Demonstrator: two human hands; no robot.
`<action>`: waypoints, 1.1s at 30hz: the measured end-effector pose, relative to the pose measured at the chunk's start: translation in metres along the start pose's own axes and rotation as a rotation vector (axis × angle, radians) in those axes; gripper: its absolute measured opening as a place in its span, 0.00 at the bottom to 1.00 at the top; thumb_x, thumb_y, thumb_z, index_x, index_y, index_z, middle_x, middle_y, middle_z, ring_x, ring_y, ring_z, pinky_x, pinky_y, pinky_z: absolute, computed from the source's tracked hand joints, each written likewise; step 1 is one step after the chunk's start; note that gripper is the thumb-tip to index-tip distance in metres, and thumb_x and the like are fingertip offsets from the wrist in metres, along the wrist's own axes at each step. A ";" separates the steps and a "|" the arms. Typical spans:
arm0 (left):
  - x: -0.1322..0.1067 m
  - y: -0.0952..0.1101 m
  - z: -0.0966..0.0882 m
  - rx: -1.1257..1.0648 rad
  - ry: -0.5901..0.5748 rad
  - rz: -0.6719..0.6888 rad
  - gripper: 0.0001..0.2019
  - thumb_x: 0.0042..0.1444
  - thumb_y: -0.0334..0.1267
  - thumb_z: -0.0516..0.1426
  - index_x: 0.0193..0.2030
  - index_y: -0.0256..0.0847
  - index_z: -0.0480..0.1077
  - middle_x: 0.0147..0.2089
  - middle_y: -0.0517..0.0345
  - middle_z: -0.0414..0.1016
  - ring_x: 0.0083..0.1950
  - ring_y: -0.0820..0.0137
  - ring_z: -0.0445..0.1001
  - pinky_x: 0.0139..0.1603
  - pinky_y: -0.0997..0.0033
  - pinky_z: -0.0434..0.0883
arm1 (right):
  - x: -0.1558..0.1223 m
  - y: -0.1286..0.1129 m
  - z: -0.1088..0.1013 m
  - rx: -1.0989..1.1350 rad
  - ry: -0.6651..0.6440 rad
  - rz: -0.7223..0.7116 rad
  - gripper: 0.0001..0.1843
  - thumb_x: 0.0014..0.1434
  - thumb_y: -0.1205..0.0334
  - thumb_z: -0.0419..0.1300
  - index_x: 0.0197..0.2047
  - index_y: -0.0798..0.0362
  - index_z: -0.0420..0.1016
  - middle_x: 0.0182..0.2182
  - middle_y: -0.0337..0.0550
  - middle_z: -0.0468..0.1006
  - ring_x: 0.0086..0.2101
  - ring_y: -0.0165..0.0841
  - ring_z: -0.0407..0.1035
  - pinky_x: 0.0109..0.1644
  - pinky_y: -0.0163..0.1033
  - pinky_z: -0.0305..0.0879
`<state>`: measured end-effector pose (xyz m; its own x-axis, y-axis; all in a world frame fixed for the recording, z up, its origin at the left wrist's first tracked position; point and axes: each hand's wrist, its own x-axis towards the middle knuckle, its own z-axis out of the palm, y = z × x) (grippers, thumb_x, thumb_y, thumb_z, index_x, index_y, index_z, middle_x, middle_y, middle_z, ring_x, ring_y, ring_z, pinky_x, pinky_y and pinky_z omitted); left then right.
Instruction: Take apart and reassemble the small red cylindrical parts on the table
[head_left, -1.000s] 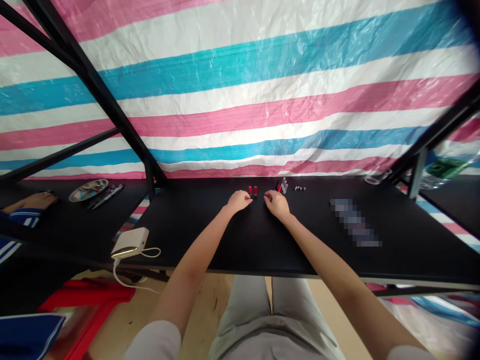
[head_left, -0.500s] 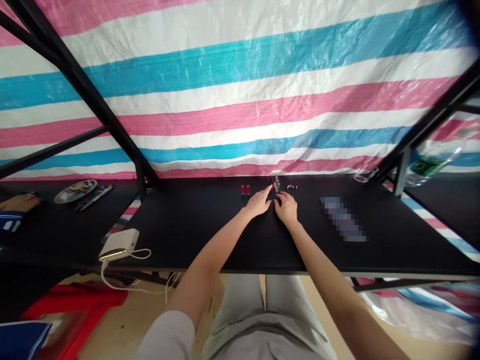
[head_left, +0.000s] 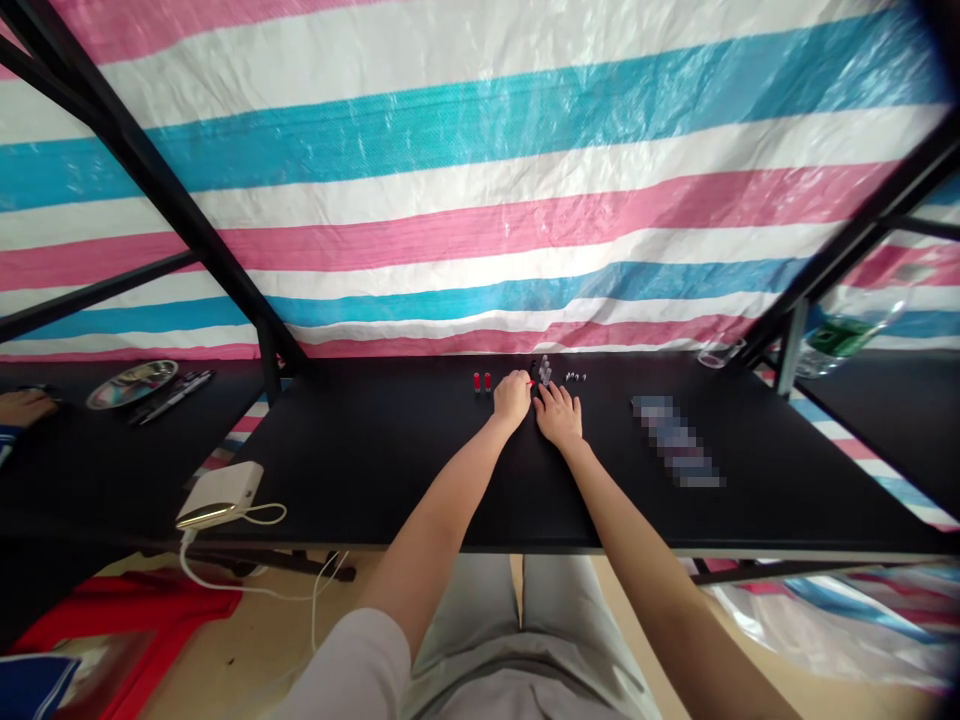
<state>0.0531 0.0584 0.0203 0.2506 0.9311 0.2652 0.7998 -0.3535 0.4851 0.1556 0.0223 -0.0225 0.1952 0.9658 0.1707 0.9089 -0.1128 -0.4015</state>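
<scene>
My left hand point(head_left: 512, 402) is closed with its fingers curled on a small red piece point(head_left: 531, 383), whose tip shows past the fingers. Just right of it, my right hand point(head_left: 559, 416) lies palm down on the black table, fingers stretched out and slightly spread. Its fingertips are close to a bunch of small clear parts point(head_left: 545, 368); contact cannot be made out. Small black parts point(head_left: 534, 366) stand beside that bunch. Two red cylinders point(head_left: 482, 382) with pale ends are left of my left hand. Several tiny shiny pieces point(head_left: 575, 377) lie in a row to the right.
On the table point(head_left: 360, 450), a blurred-out flat object point(head_left: 677, 440) lies at right and a clear cup point(head_left: 721, 352) at back right. A white box point(head_left: 221, 495) with a cable sits front left. Another person's hand point(head_left: 28, 407) is near a round dish point(head_left: 133, 384) and pens point(head_left: 172, 398).
My left hand has drawn in its pointing finger and curled round the small red piece. My right hand's fingers have stretched out toward the clear parts. The view has shifted slightly.
</scene>
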 end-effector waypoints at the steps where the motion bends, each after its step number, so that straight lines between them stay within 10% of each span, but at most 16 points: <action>1: -0.002 -0.001 0.001 -0.029 0.022 -0.006 0.08 0.58 0.33 0.48 0.37 0.41 0.68 0.40 0.52 0.70 0.42 0.68 0.69 0.44 0.70 0.65 | 0.000 -0.001 0.000 -0.002 -0.003 0.003 0.24 0.62 0.55 0.42 0.60 0.48 0.57 0.61 0.45 0.56 0.60 0.41 0.45 0.60 0.56 0.39; 15: -0.035 -0.006 -0.017 -0.939 0.374 -0.301 0.11 0.49 0.43 0.57 0.33 0.36 0.69 0.29 0.58 0.71 0.27 0.76 0.70 0.28 0.75 0.69 | -0.018 -0.007 -0.019 0.226 0.364 -0.240 0.13 0.62 0.59 0.44 0.38 0.54 0.67 0.35 0.44 0.73 0.36 0.31 0.65 0.50 0.40 0.49; 33: -0.035 -0.020 -0.036 -0.997 0.289 -0.217 0.10 0.47 0.42 0.59 0.31 0.35 0.69 0.27 0.58 0.70 0.26 0.76 0.68 0.27 0.76 0.69 | -0.018 -0.006 -0.018 0.264 0.428 -0.296 0.15 0.62 0.59 0.45 0.46 0.54 0.67 0.36 0.45 0.76 0.36 0.32 0.68 0.49 0.40 0.50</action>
<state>0.0092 0.0294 0.0313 -0.0874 0.9725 0.2157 -0.0298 -0.2190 0.9753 0.1536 0.0009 -0.0069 0.1283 0.7610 0.6359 0.8353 0.2628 -0.4830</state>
